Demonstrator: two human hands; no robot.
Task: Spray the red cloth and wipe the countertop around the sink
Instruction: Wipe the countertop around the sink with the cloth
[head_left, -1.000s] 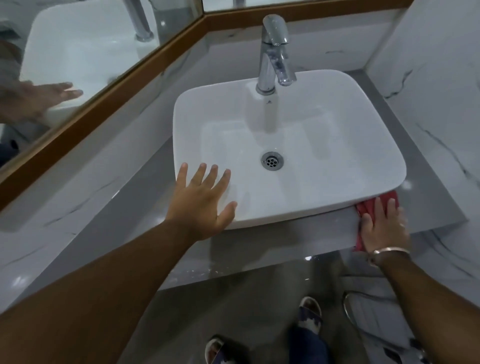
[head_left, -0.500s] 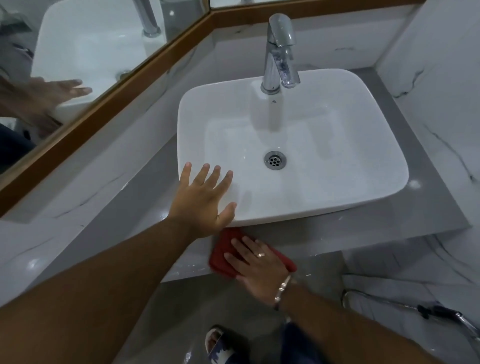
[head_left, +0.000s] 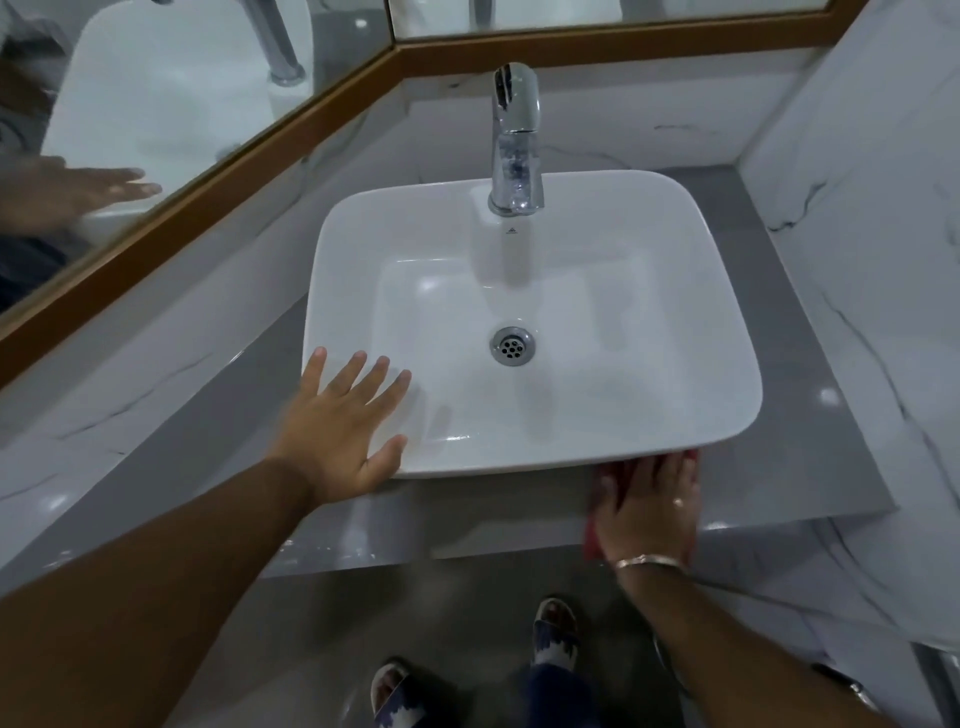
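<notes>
Head view, cloth: the red cloth (head_left: 602, 480) lay flat on the grey bench (head_left: 498, 512), at the front strip just under the sink (head_left: 530, 322) rim, right of centre.
Right hand (head_left: 647, 506): fingers flat, pressing the cloth down; the nearer hand.
Left hand (head_left: 345, 423): spread, empty, resting on the sink's front-left corner.
Unwiped strip: likely leftward.
Writing: small logo under the tap (head_left: 514, 140), unreadable.

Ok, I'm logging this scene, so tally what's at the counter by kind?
Hands: 2, left hand on the sink rim, right hand on the cloth
Sinks: 1
Taps: 1
Cloths: 1
Total: 5
</notes>
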